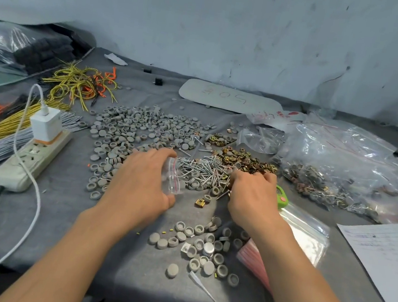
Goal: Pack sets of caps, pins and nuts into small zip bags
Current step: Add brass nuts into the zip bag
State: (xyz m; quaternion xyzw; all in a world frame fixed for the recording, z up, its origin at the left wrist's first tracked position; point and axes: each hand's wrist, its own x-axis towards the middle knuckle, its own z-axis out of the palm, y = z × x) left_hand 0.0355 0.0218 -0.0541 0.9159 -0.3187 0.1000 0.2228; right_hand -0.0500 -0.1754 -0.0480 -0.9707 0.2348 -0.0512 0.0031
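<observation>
zip bag (174, 176) gripped by left hand (142, 181) | right hand (253, 196) curled at pins (202, 172)

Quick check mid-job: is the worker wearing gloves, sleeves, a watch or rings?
No gloves on the left hand or right hand. Both forearms are bare down to the picture's edge, so no sleeves show. No watch, bracelet or ring is visible.
</observation>
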